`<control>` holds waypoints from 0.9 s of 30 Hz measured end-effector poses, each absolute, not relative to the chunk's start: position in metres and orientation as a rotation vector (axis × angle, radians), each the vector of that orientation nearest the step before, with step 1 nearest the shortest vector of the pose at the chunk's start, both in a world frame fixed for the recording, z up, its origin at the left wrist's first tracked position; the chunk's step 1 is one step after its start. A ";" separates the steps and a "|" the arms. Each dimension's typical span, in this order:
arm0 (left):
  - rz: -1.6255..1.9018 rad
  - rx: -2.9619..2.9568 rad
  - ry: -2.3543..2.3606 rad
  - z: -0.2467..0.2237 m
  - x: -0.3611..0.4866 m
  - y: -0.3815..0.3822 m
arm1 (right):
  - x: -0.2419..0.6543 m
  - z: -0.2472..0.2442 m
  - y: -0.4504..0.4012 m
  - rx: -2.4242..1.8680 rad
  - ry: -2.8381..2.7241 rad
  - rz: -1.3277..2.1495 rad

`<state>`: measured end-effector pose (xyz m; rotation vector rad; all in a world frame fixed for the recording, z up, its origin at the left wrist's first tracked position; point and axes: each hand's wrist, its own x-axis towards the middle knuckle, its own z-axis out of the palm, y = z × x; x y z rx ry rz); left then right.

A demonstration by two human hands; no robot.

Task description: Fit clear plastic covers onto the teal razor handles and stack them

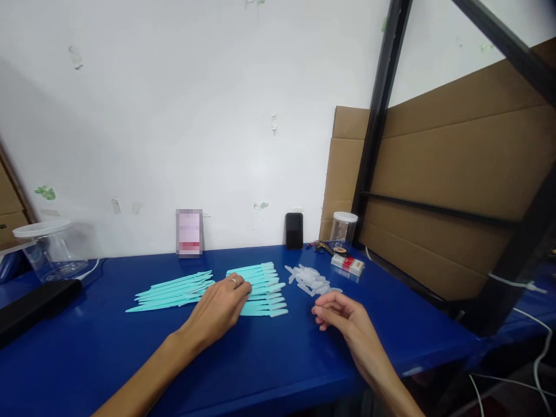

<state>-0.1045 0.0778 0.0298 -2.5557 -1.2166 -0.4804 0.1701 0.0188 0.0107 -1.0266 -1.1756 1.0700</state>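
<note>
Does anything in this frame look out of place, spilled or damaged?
The white wall is scarred by several peeled-looking patches, some greenish. On the table, the translucent pieces lie in a jumbled heap, unlike the roughly aligned turquoise sticks. No liquid spill shows.

Ahead of us stands a white wall (208, 116), marked by peeling patches (274, 123) and a few green scraps (45, 192). Soft shadow dims its left side, while the middle is evenly bright. We see a blue table (282, 362) along its foot, faintly glossy on top. To our right rises a black frame (384, 98) with a slanting brace (499, 35) and a thin crossbar (443, 208). A broad cardboard sheet (460, 156) fills its side, and a narrower cardboard strip (345, 168) stands beside the post. White cables (541, 349) hang at lower right, where it seems too dark for us to make out the floor properly.
</note>
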 end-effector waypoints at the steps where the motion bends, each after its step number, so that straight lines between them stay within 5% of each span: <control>1: -0.464 -2.554 -1.242 0.030 -0.109 0.082 | 0.170 0.012 0.019 -1.030 -1.174 1.069; 21: -0.284 -2.531 -1.217 0.027 -0.101 0.087 | 0.173 0.011 0.020 -1.030 -1.180 1.026; 27: -0.298 -2.508 -1.231 0.032 -0.104 0.086 | 0.193 0.002 0.025 -1.303 -1.306 0.565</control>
